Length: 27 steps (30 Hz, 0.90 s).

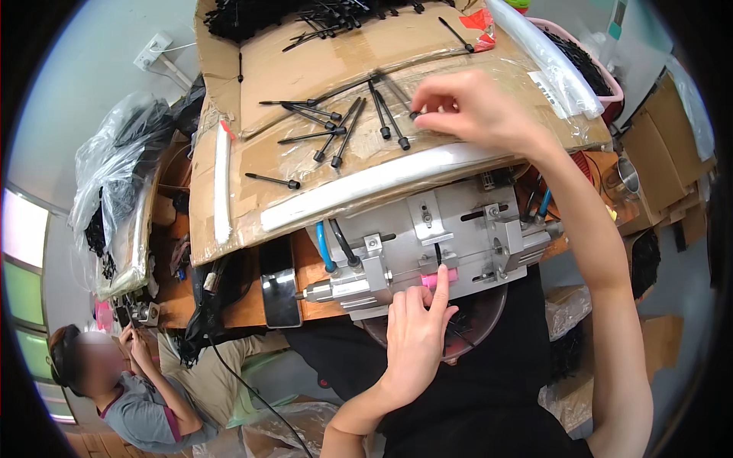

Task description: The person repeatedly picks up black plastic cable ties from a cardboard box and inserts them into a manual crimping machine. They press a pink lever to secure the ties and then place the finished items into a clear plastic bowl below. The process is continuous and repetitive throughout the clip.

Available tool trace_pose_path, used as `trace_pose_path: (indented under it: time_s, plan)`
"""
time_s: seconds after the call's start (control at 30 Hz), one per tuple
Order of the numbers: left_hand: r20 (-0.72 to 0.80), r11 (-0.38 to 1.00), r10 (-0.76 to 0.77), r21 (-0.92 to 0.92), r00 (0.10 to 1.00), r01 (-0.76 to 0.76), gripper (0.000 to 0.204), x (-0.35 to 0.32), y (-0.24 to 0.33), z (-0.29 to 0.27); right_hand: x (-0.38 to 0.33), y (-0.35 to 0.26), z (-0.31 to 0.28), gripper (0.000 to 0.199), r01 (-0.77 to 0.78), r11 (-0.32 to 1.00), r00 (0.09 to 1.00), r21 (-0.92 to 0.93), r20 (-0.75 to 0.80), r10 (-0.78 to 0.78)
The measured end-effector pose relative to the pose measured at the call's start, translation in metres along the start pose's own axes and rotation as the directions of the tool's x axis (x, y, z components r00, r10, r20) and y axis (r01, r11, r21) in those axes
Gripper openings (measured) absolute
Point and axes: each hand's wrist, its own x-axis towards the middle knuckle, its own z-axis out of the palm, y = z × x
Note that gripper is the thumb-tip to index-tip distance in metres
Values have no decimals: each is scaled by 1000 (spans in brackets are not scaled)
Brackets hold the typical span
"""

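Note:
My left hand (416,328) points its index finger onto a small pink block (439,278) at the front of a metal fixture (397,221); its other fingers are partly curled and the thumb is apart. A short black piece (437,250) stands in the fixture just beyond that fingertip. Above the cardboard, my right hand (481,111) pinches a black plastic rod with a knobbed end (397,95), smeared by motion. Several similar black rods (350,133) lie loose on the cardboard (252,164) left of my right hand.
Behind the loose rods is a dark heap of them (252,19). White padding (366,185) lines the cardboard's near edge. Blue and black air hoses (322,246) enter the fixture. A dark bowl (477,324) sits below it. Another person (153,389) works at the lower left.

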Motion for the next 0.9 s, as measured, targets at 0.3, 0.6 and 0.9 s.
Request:
trace_pose_path:
  time_s: [0.3,0.6,0.9]
  plan:
    - [10,1000,22,10,1000,-22,54,8,5,-11,-14,5,-11,15,-155,983,983,-103,-110,144]
    - [-418,940,-71,275,906,201,22,103,-104,-109,18,12,-19,17,-135,987,987,86,102,126]
    - [-605,980,51,182,795,75,12,66,-60,-81,14,-3,-63,36,-27,349,924,937,-109,365]
